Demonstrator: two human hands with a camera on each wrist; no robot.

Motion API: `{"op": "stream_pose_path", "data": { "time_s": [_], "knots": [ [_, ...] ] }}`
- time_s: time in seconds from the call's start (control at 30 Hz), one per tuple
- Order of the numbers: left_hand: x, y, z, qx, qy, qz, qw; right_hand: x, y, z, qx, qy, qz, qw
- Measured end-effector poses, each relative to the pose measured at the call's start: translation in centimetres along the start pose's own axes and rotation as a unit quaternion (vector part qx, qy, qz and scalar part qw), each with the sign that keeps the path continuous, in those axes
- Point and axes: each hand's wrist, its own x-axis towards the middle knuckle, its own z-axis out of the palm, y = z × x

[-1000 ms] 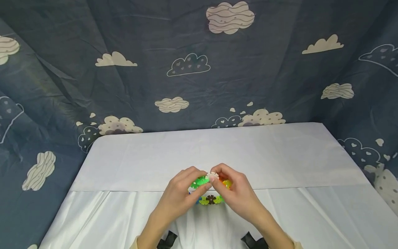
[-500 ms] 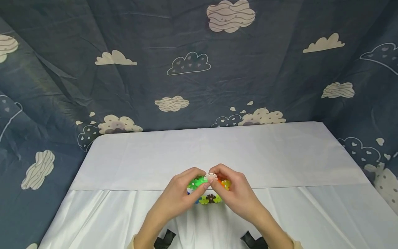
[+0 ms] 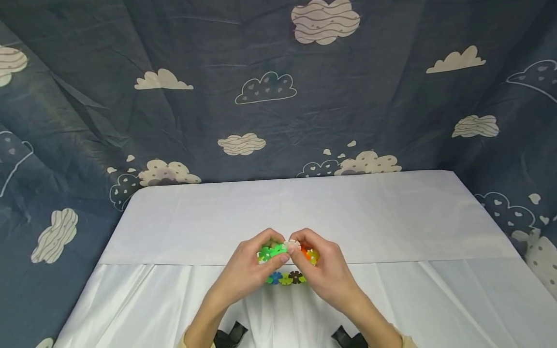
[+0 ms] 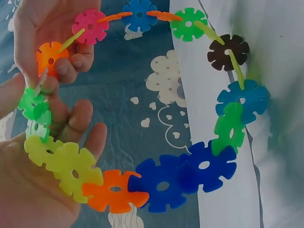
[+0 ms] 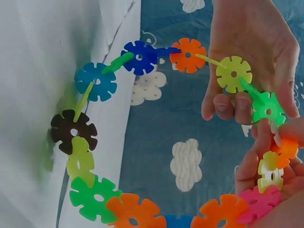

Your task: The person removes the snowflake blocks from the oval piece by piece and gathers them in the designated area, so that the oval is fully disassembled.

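I noted left hand pinching green disc at eleven o'clock on ring, right hand pinching white disc at twelve, presumably for opposed leverage.

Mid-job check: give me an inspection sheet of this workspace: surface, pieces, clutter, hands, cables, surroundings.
Surface: white fabric cover, creased in its nearer part, with a straight seam or edge across.
Job's things: chain of multicoloured, notched, flower-shaped plastic-looking discs, held in a loop; whether it is fully joined at the white, notched, plastic-looking disc cannot be told.
Clutter: two black, band-like pieces at the bottom of the head view; use unclear.
Left hand: grips a bright green, notched, plastic-looking disc.
Right hand: pinches the white disc.
Cables: nothing seen.
Surroundings: dark blue fabric backdrop with cream cloud prints, behind and at both sides.
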Motion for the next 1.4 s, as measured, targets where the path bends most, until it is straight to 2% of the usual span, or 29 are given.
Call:
{"op": "stream_pose_path", "data": {
  "time_s": [0.2, 0.53, 0.63, 0.77, 0.93, 1.07, 1.4],
  "knots": [
    [0.02, -0.14, -0.21, -0.017, -0.014, 0.0, 0.9998, 0.08, 0.1, -0.09, -0.013, -0.016, -0.009, 0.9997],
    [0.04, -0.18, 0.05, -0.013, 0.035, -0.018, 0.9991, -0.01, -0.08, 0.18, -0.02, 0.015, 0.002, 0.9997],
    [-0.04, -0.13, 0.07, -0.011, 0.039, -0.024, 0.9989, -0.03, -0.09, 0.17, -0.02, 0.013, 0.004, 0.9997],
    [-0.07, -0.23, -0.07, -0.015, 0.021, -0.023, 0.9994, 0.03, -0.08, -0.11, -0.018, -0.012, 0.006, 0.9998],
    [-0.07, -0.39, -0.3, -0.013, -0.004, -0.004, 0.9999, 0.11, -0.06, -0.47, -0.014, -0.043, 0.01, 0.9989],
    [-0.04, -0.5, -0.29, 0.002, -0.006, 0.014, 0.9999, 0.13, -0.03, -0.48, -0.013, -0.048, 0.011, 0.9987],
    [0.04, -0.59, -0.28, -0.004, -0.017, 0.029, 0.9994, 0.14, 0.09, -0.55, -0.01, -0.048, 0.015, 0.9987]
  ]
}}
